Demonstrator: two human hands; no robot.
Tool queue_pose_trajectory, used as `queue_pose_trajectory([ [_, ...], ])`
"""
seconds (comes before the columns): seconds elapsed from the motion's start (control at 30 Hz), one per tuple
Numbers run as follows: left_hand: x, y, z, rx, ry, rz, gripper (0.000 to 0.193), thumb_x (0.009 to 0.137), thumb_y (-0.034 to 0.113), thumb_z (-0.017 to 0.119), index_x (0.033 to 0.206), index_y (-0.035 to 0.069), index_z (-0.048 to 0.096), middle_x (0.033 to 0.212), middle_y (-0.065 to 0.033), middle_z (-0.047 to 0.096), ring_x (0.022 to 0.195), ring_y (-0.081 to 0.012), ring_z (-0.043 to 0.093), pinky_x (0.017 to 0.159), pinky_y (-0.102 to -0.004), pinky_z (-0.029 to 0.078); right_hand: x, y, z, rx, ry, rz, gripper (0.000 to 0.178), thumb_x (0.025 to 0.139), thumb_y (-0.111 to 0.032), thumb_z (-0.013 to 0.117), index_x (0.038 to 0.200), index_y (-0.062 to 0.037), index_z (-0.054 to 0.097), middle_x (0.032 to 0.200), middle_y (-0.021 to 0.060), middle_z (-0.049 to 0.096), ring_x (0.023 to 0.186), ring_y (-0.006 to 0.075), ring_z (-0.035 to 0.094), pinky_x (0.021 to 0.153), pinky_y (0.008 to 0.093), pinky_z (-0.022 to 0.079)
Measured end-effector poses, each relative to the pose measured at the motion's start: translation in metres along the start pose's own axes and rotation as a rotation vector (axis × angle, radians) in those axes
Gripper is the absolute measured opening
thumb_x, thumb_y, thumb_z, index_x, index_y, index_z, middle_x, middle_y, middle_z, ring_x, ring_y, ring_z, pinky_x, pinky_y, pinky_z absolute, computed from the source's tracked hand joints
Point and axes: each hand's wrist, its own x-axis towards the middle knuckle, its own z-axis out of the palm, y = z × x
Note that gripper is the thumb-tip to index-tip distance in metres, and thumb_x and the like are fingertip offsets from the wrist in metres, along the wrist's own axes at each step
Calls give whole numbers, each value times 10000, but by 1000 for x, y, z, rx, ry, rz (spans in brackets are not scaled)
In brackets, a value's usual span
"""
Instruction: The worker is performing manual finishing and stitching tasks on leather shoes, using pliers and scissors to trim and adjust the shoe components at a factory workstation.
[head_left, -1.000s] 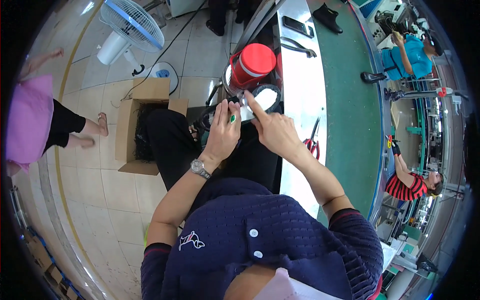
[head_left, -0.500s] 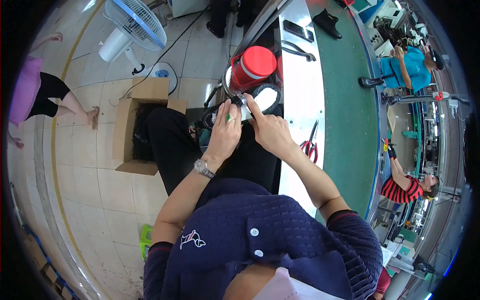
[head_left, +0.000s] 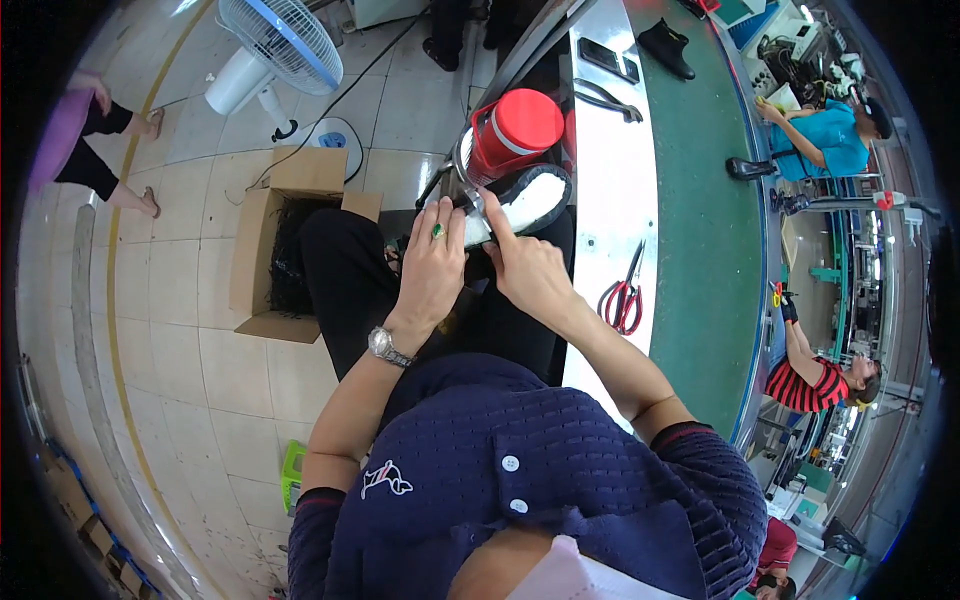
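Shoe: black, white underside turned up, at 1 o'clock from mid-view, above the lap.
Left hand: at 10 to 11 o'clock, fingers straight and close together, laid at the shoe's 8 o'clock end; undersides hidden, so cannot tell whether gripping.
Right hand: at 2 o'clock, fingers curled closed around a shiny metal tool, forefinger stretched along it; tool partly hidden.
Red container: at 12 o'clock, just beyond the shoe.
Counter: running from 1 to 4 o'clock, bearing a phone at 1 and red-handled scissors at 3.
Cardboard box: open on the floor, between 9 and 10 o'clock.
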Motion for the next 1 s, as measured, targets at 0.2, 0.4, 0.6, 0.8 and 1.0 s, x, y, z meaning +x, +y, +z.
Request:
queue_pose_trajectory([
  [0.2,3,-9,-17,-364,-23,-231,939,648,62,808,1424,14,281,1244,-170,572,1156,-352,537,946,-390,457,2,-14,-13,143,47,-27,704,899,-170,556,1495,-152,183,648,225,619,598,420,620,566,495,488],
  [0.4,9,-26,-24,-543,-159,-242,1036,645,67,805,1484,75,197,1260,-140,585,1134,-344,558,943,-393,455,13,9,-18,-9,-143,-43,644,894,-185,570,1467,-181,276,723,231,639,669,444,623,636,523,497],
  [0.6,0,-41,-42,-374,-174,-136,1181,631,192,849,1520,99,78,1486,-199,332,1396,-378,254,1094,-441,303,14,31,-49,-133,-128,205,543,921,-135,533,1424,-136,329,774,254,647,698,435,636,664,502,505],
  [0.8,-72,-23,-45,-876,-215,-562,913,778,393,766,1438,-9,279,1345,-247,425,1204,-351,481,986,-366,411,-32,1,-46,563,-561,303,477,934,-165,589,1363,-88,396,728,93,666,590,163,656,588,311,528],
  [1.0,-79,-32,-65,-479,37,-662,333,941,273,573,1003,-47,646,841,-172,630,812,-311,613,731,-366,479,-24,-25,-31,345,-538,-129,564,950,-209,557,1447,-143,299,690,161,632,674,300,669,715,417,517],
])
